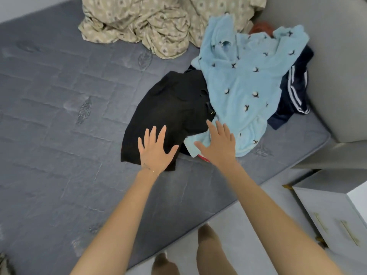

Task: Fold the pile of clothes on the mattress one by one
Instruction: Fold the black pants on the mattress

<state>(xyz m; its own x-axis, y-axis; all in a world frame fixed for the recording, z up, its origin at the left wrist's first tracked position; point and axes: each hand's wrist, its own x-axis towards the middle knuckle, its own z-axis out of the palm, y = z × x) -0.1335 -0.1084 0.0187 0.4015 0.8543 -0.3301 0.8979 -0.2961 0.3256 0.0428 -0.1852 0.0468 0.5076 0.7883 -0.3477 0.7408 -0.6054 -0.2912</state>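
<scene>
A pile of clothes lies on the right part of the grey quilted mattress [59, 116]. A black garment [170, 108] spreads at the pile's left. Over the pile drapes a light blue fleece garment [244, 80] with small dark marks. A navy piece with white stripes [296, 90] lies at the right, and a bit of red fabric [204, 158] peeks out below the blue hem. My left hand [155, 149] is flat, fingers spread, over the black garment's near edge. My right hand [216, 143] is flat, fingers straight, over the blue garment's lower corner.
A crumpled beige patterned sheet [143, 22] is heaped at the far side of the mattress. A grey padded headboard [335, 66] bounds the right. A white nightstand with gold handles [337, 221] stands at the lower right. My legs and feet show on the pale floor [238, 225].
</scene>
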